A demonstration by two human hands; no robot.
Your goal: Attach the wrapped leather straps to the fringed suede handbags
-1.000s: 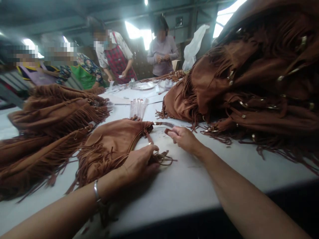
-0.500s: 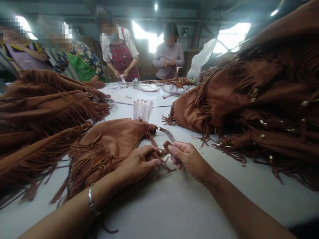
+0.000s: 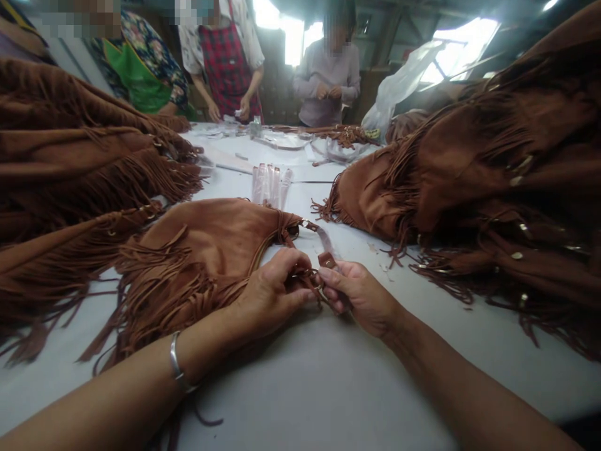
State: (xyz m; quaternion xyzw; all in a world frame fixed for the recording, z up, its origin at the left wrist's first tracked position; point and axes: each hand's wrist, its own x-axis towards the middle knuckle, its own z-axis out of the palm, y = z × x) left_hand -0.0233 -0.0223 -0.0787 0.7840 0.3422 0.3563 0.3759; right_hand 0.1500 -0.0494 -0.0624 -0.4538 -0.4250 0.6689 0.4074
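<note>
Head camera: the left hand clenched the strap of a fringed tan suede handbag lying near the front edge of the counter, the right hand pinching it just beside.

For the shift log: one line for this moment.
left hand: suede fringed bag | right hand: brown strap tab | beside: stacked fringed bags

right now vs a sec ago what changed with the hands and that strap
The right hand has moved left to the tan strap, now almost touching the left hand. The left hand stays at the fringed suede bag, and the bag piles stay put.
</note>
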